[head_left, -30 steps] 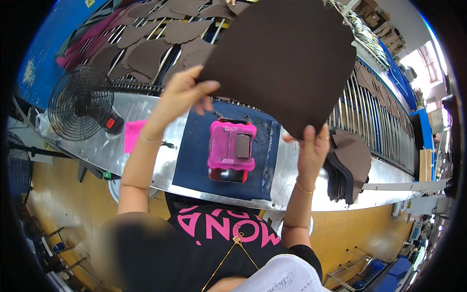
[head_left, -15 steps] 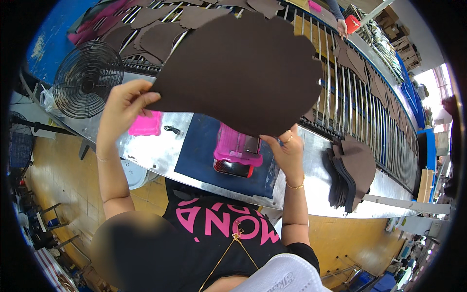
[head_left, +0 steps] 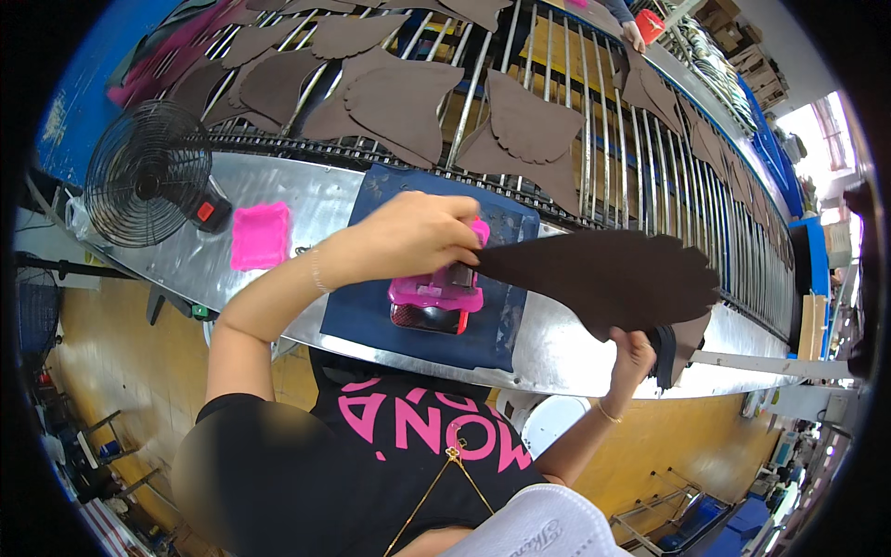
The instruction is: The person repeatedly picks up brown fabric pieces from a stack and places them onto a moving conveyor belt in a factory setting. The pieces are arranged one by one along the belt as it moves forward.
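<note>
Piece: dark brown cut sheet, flat, scalloped edge at 3 o'clock.
Left hand: grip closed, pinching its 9 o'clock end.
Right hand: grip closed under its lower edge.
Below: pink tool on tabletop.

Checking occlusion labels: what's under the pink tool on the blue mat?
The pink block-shaped tool rests on the dark blue rectangular mat, which lies on the shiny metal table. A red-edged dark base shows beneath its near side. The left hand covers its far part.
</note>
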### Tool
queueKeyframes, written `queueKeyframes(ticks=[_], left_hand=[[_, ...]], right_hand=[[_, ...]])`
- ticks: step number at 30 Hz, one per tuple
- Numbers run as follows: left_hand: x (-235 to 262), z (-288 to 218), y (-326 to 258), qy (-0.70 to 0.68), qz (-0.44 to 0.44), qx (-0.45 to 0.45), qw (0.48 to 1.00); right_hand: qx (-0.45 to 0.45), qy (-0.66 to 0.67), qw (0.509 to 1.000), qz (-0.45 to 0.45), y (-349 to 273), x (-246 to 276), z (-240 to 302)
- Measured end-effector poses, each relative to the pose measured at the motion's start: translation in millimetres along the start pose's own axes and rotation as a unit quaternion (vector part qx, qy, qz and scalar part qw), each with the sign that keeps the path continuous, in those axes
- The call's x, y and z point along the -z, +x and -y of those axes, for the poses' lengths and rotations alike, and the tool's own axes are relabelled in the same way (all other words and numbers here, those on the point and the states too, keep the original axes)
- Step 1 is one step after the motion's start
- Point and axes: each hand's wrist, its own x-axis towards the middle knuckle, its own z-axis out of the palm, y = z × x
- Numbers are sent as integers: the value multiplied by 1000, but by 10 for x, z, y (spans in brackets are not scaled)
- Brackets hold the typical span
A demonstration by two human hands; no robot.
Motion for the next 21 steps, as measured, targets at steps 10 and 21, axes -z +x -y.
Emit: queueKeyframes(ticks=[10,21], left_hand=[[123,-290,1135,-124,-90,-101,983],[-122,175,1430,10,9,-17,1000]], right_hand=[[139,-302,938,-97,304,1194,1191],[346,-477,808,12,1384,366,2086]])
